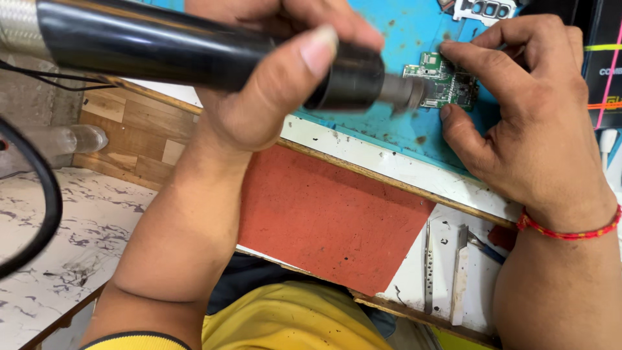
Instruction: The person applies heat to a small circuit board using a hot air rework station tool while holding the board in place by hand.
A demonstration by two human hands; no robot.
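My left hand [272, 78] grips a long black hot-air tool [194, 48], its metal nozzle [405, 92] pointing at a small green circuit board [447, 81]. The board lies on a blue work mat [402, 32]. My right hand [531, 110] pins the board between thumb and forefinger; a red thread band [570, 230] circles that wrist. Part of the board is hidden behind the nozzle and my fingers.
A red mat [330, 217] lies on the white bench near me. Metal tweezers [428, 266] and a flat metal blade tool [459, 272] rest at the bench's front right. A black cable [45, 194] loops at left. A white phone frame part [483, 9] sits at the top.
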